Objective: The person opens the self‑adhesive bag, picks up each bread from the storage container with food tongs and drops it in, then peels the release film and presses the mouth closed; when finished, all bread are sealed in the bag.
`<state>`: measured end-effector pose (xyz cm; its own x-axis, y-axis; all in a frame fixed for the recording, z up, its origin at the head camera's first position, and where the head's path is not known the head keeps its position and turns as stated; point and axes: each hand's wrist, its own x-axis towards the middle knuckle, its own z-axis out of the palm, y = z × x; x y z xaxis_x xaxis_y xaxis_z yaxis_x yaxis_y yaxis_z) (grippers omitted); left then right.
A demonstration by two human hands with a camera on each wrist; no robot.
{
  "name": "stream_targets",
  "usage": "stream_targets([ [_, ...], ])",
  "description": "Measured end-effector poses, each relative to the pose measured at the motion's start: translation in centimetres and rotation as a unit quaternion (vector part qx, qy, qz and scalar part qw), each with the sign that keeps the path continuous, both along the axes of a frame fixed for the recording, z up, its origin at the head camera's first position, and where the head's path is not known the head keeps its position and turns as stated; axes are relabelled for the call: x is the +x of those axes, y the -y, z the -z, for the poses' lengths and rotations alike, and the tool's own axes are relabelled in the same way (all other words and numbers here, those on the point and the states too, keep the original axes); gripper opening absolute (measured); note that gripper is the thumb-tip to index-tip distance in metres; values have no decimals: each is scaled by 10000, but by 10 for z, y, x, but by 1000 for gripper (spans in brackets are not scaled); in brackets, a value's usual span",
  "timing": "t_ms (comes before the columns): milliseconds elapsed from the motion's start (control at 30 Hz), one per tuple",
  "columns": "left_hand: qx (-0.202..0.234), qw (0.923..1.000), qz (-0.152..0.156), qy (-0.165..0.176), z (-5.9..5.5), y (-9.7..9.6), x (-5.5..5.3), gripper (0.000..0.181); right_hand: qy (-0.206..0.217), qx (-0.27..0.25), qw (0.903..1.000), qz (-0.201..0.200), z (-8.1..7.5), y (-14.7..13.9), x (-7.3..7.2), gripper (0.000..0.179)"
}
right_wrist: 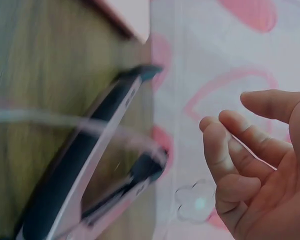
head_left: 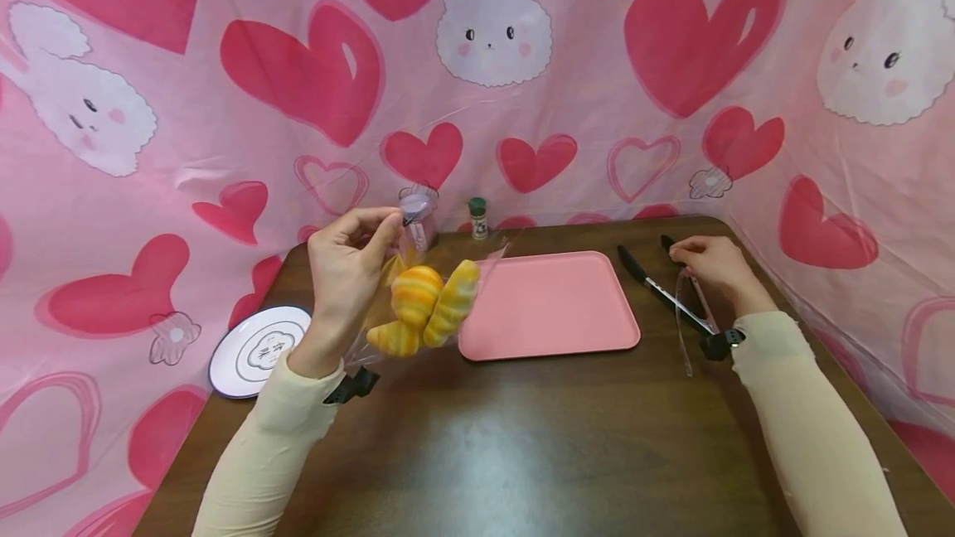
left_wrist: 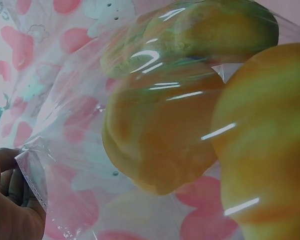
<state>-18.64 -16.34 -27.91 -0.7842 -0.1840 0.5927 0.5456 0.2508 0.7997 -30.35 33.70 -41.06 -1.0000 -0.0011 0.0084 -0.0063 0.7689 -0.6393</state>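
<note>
In the head view my left hand (head_left: 346, 263) pinches the top of a clear plastic bag (left_wrist: 75, 165) and holds it up over the table. Inside are several yellow-orange breads: a round bun (head_left: 415, 292), a long striped roll (head_left: 452, 305) and a croissant-like piece (head_left: 394, 339). My right hand (head_left: 712, 268) is above the black-handled tongs (head_left: 660, 292). Seen from the right wrist, its thumb and fingers are apart with nothing between them. A narrow clear plastic strip (head_left: 681, 321) hangs below that hand, blurred across the tongs in the right wrist view.
A pink tray (head_left: 552, 305) lies mid-table. At the left edge is a white plate (head_left: 257, 355) with a dark rim. A lidded jar (head_left: 420, 226) and a green-capped shaker (head_left: 478, 220) stand at the back, against a pink heart-print curtain (head_left: 522, 123).
</note>
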Motion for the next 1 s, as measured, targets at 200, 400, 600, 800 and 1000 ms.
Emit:
stream_targets([
  [200, 88, 9999, 60, -49, 0, -2, -1, 17, -142, -555, 9976, -390, -18, 32, 6, 48],
  [400, 352, 9991, 231, 27, -2, -10, 2, 17, 154, -1449, 9841, -1015, -30, 71, 15, 45],
  [600, 180, 9995, 230, -88, 5, -11, -4, 18, 176, -1725, 9689, -1768, -38, 111, 26, 35],
  [800, 192, 9992, 321, -114, 8, -12, -5, 19, 69, -1779, 9583, -2235, -47, 150, 36, 30],
  [1000, 166, 9992, 366, -91, 8, -13, -6, 19, -78, -2410, 9423, -2323, -51, 184, 43, 40],
])
